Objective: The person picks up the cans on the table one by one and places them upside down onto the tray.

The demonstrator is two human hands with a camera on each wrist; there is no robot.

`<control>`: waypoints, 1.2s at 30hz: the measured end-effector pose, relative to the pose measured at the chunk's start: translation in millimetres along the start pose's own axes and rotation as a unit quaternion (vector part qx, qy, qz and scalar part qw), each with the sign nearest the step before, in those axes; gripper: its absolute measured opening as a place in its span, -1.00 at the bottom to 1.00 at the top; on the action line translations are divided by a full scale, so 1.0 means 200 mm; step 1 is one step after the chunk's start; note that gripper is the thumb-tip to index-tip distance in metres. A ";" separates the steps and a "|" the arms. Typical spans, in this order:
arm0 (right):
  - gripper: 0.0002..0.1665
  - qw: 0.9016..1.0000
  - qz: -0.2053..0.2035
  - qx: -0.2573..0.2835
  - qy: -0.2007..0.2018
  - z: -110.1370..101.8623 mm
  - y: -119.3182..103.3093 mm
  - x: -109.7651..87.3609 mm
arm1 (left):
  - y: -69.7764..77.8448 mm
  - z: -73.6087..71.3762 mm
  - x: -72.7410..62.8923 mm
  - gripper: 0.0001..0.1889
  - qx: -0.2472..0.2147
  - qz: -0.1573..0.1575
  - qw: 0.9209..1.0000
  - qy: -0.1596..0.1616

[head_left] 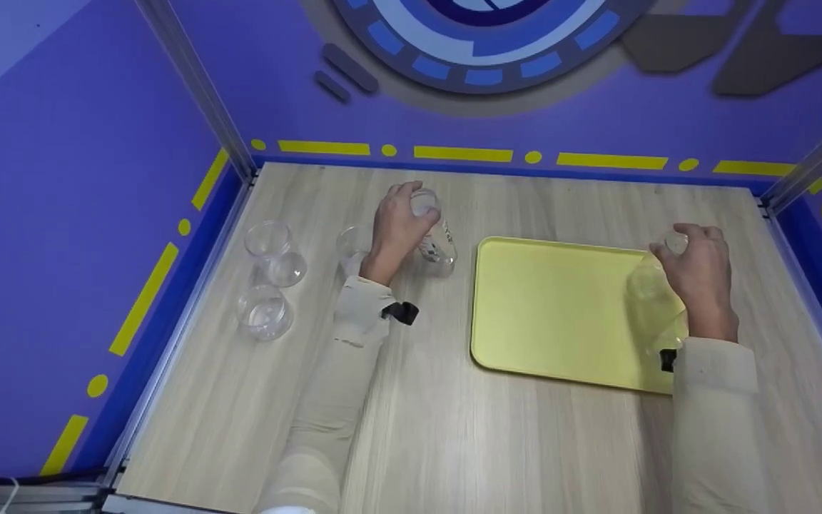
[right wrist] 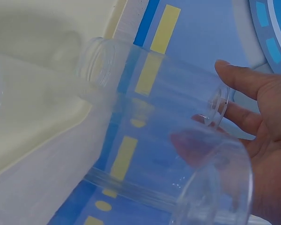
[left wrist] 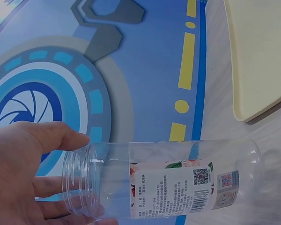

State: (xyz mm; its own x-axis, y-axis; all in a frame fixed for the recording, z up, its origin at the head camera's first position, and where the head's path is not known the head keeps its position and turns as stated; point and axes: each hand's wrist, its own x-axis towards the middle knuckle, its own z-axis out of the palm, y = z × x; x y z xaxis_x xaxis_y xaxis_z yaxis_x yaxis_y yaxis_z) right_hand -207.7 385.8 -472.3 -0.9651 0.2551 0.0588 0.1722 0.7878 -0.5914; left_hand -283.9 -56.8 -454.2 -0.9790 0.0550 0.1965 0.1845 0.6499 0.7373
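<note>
My left hand grips a clear jar by its threaded neck. This jar carries a printed white label and stands tilted over the tabletop left of the yellow tray. Over the tray's right side, my right hand holds another clear jar by its base end. In the right wrist view its threaded neck points down toward the tray. A further clear jar fills the foreground there, partly overlapping the held one. In the head view the right hand and sleeve hide part of these jars.
Several clear containers stand left of the left arm, including a back one, a small one and a front one. Another clear container is partly behind the left hand. Blue panels border the wooden table.
</note>
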 end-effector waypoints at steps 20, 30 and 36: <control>-0.24 1.000 0.007 -0.005 -0.004 0.03 0.04 0.02 | -0.06 -0.03 -0.03 -0.40 -0.021 -0.001 1.000 0.015; -0.25 1.000 0.004 -0.006 -0.003 0.05 0.05 0.02 | -0.07 -0.03 -0.04 -0.40 -0.039 -0.004 0.999 0.020; -0.25 1.000 0.009 -0.007 -0.003 0.05 0.06 0.02 | -0.06 -0.03 -0.05 -0.41 -0.047 -0.013 0.999 0.022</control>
State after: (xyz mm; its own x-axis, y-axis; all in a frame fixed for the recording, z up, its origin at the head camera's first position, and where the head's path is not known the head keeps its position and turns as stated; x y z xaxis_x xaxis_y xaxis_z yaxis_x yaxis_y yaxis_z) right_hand -212.3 389.7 -487.5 -0.9631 0.2656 0.0445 0.1915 0.7916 -0.5802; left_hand -276.4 -69.7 -461.8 -0.9789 0.0044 0.2042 0.1692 0.5772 0.7989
